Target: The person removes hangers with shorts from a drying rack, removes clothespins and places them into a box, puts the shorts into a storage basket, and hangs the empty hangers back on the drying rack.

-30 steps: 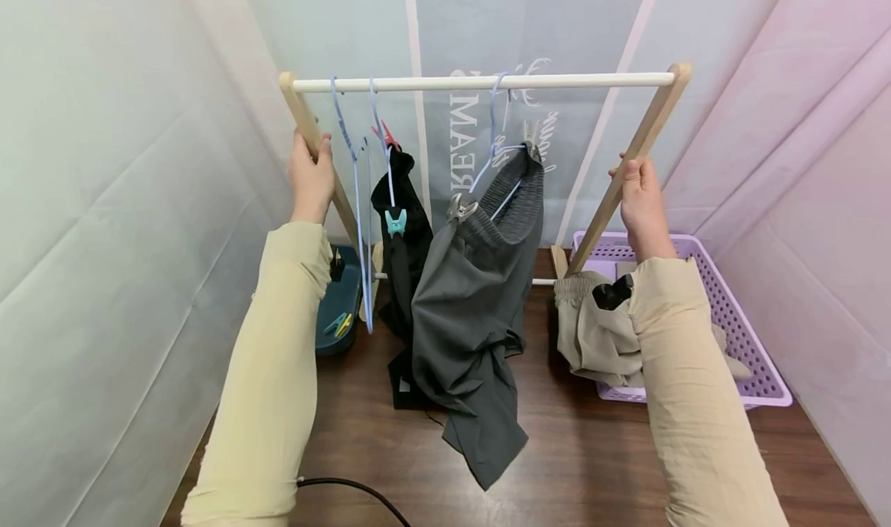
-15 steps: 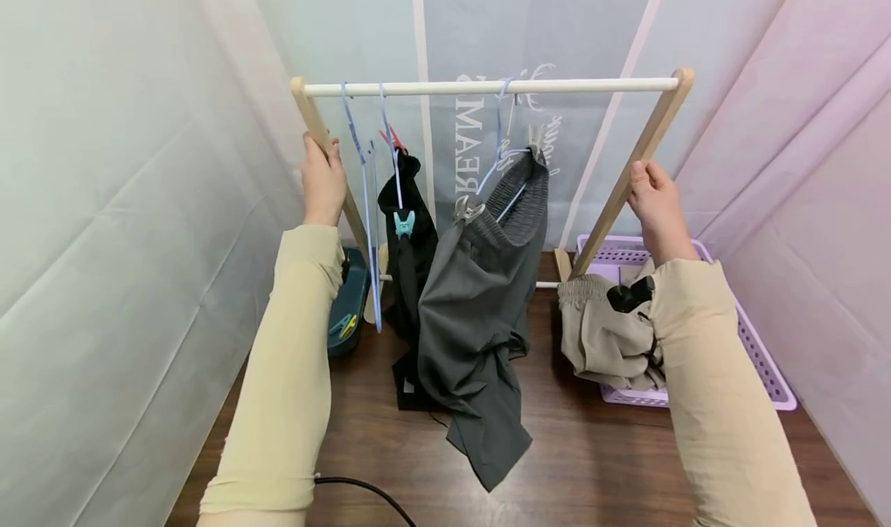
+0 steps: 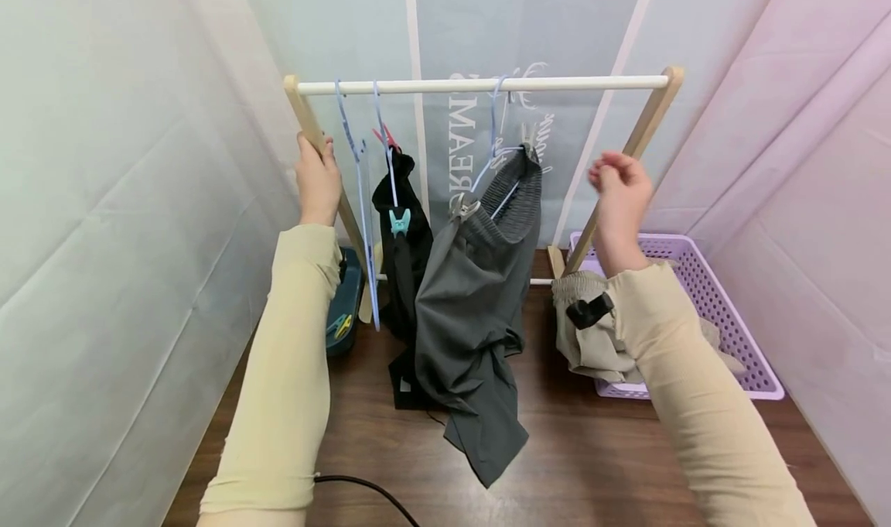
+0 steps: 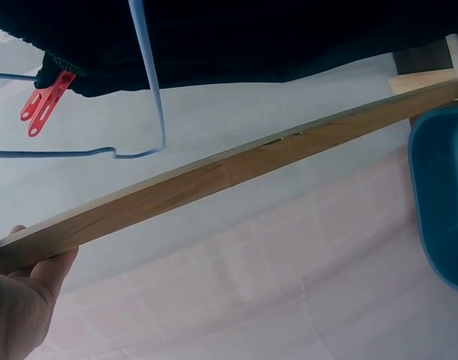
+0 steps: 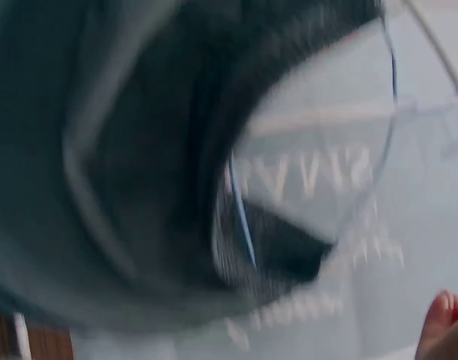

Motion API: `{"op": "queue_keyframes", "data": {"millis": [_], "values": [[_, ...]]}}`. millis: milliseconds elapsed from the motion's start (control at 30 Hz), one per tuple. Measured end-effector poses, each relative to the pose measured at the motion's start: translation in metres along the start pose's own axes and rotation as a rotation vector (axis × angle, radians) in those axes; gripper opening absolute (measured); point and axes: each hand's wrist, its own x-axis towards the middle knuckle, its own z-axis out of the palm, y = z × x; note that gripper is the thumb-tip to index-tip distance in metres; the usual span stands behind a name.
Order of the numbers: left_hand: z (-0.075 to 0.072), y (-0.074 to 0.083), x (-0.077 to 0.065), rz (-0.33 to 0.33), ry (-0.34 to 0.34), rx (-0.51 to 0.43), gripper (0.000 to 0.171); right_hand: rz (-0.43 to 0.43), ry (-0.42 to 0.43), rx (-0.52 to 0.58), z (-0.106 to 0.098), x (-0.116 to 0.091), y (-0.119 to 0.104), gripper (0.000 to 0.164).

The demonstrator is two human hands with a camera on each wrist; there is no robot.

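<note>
My left hand (image 3: 319, 180) grips the left wooden post (image 3: 304, 113) of a small clothes rack; its fingers also show round the post in the left wrist view. In front of the right post (image 3: 650, 121), my right hand (image 3: 625, 202) is raised with loosely curled fingers and nothing in them. From the white rail (image 3: 431, 87) hang grey trousers (image 3: 473, 287), pegged at the waistband to a blue hanger. Left of them is a black garment (image 3: 411, 256) held by a teal peg (image 3: 400, 221) and a red peg (image 4: 47, 103). A bare blue hanger (image 3: 366, 241) hangs nearest my left hand.
At the right, a purple basket (image 3: 739, 326) holds beige trousers (image 3: 583, 341), which spill over its near left side. A teal tub (image 3: 332, 344) with a few pegs stands behind my left forearm. A black cable (image 3: 369, 490) crosses the floor in front.
My right hand has let go of the right post and moved left toward the grey trousers. The left hand keeps its grip; rack and clothes have barely shifted in view.
</note>
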Motion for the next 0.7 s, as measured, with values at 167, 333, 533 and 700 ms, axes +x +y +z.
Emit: {"op": "queue_keyframes", "data": {"millis": [167,333,533,700], "values": [[0.001,0.0,0.001,-0.008,-0.006,-0.016,0.036,0.308,-0.29,-0.069,0.021,-0.029,0.011,0.023],[0.0,0.002,0.002,-0.02,-0.011,-0.018,0.036,0.376,-0.55,-0.332,0.039,-0.047,0.025,0.047],[-0.001,0.002,0.001,-0.011,0.0,-0.023,0.035,0.336,-0.658,-0.493,0.053,-0.053,0.037,0.049],[0.0,0.0,0.0,-0.005,0.006,-0.026,0.035,0.402,-0.674,-0.391,0.063,-0.053,0.033,0.044]]}}
